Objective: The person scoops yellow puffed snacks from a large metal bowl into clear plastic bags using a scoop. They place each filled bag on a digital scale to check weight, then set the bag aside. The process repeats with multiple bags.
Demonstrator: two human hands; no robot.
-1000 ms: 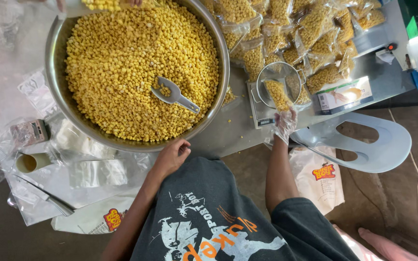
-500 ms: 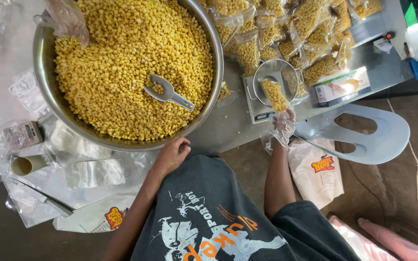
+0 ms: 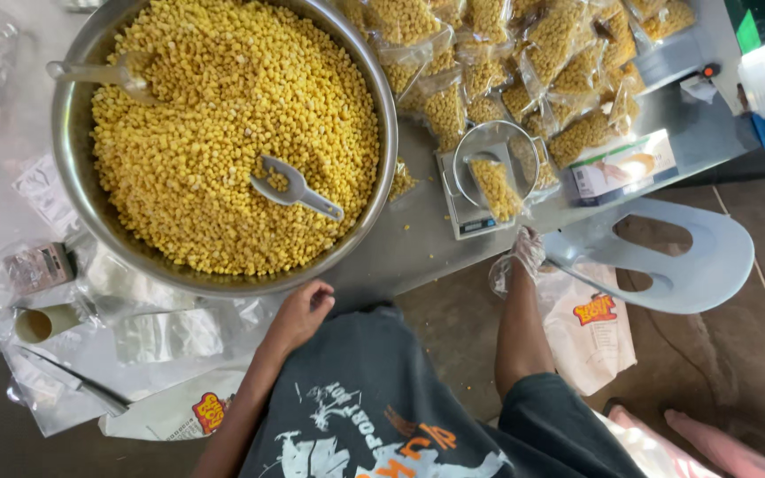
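Corn kernels fill the steel basin; a scoop now digs in at ten o'clock, unlike half a second before. Left hand rests loosely curled, empty, at the basin's six o'clock; gloved right hand, fingers slack, below the scale bowl holding a filled bag.
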